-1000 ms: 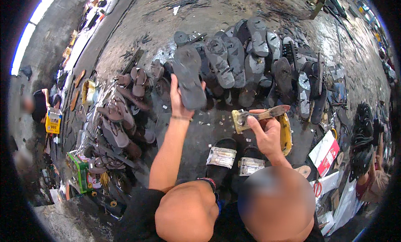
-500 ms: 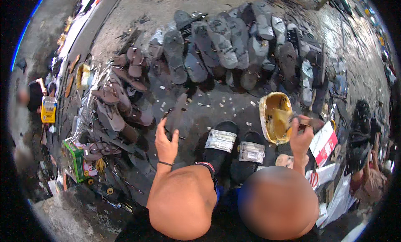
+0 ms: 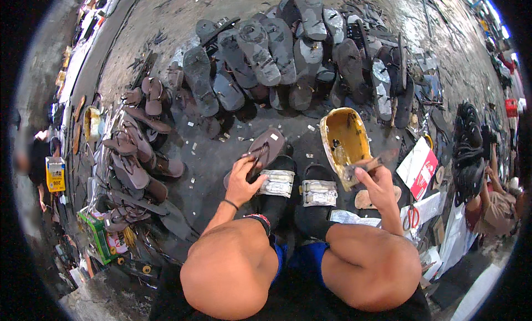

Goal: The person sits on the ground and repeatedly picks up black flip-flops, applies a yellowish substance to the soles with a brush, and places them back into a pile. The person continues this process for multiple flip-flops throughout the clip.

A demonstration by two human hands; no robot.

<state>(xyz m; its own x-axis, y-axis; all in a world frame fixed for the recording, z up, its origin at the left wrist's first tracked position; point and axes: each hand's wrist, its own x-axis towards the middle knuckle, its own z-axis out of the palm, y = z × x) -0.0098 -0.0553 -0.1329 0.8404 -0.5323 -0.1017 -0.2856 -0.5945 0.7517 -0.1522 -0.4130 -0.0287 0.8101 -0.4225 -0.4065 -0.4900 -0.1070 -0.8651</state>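
My left hand (image 3: pixel 242 181) grips a brown flip-flop (image 3: pixel 268 145) by its side, with the footbed and dark thong strap facing up. A small white label sits near its toe end. In my right hand (image 3: pixel 378 189) is a short, flat, brush-like tool (image 3: pixel 380 158), its pale, coated end at the near rim of an oval tub (image 3: pixel 327 134). Yellowish-brown residue, with dark specks, coats the inside of this tub. My feet wear black slides with pale bands (image 3: pixel 319 193), and the flip-flop is just beyond the left one.
Many grey soles and sandals (image 3: pixel 280 52) are heaped across the far side. Brown flip-flops (image 3: pixel 130 168) are stacked on the left, near a green box (image 3: pixel 95 237). At right lie a red-and-white card (image 3: pixel 419 168) and red-handled scissors (image 3: pixel 411 218). Another person (image 3: pixel 497 210) sits far right.
My left hand has moved right and turned the flip-flop from edge-on to footbed up. The tool's coated end has moved from inside the tub to its near rim.
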